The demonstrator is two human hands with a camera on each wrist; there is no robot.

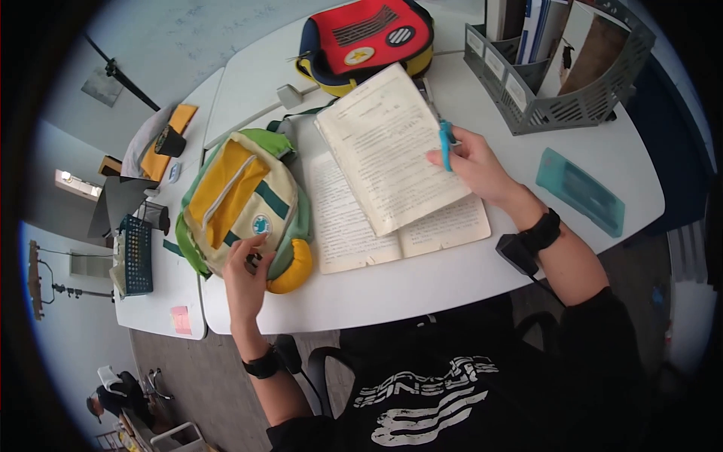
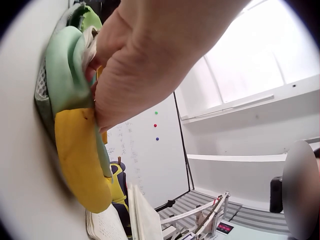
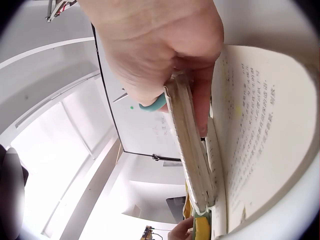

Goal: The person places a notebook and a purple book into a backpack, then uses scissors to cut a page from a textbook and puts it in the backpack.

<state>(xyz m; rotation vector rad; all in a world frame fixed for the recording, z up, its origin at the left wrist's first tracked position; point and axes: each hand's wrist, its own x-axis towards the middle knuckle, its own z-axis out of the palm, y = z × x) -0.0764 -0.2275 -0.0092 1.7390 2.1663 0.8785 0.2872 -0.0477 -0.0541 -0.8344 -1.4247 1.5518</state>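
Note:
A green, cream and yellow backpack [image 1: 273, 197] lies on the table; its yellow side part [image 2: 82, 155] shows in the left wrist view. With curled fingers, the left hand [image 1: 247, 275] grips cream fabric at its near side, the fingertips partly hidden. The right hand [image 1: 482, 167] holds a thick booklet [image 1: 392, 151] by its right edge, thumb on top and fingers beneath, together with blue-handled scissors [image 1: 446, 145], whose blades are mostly hidden. In the right wrist view the booklet's page edges [image 3: 187, 135] are between thumb and fingers. Beneath it an open notebook [image 1: 354, 245] lies flat.
A red schoolbag [image 1: 369, 38] stands at the back, beside a grey file organizer [image 1: 527, 98] with papers. On the right is a teal case [image 1: 580, 192]. A dark basket [image 1: 137, 256] and a pink note [image 1: 181, 320] are at the left; another person [image 1: 124, 395] appears in the background.

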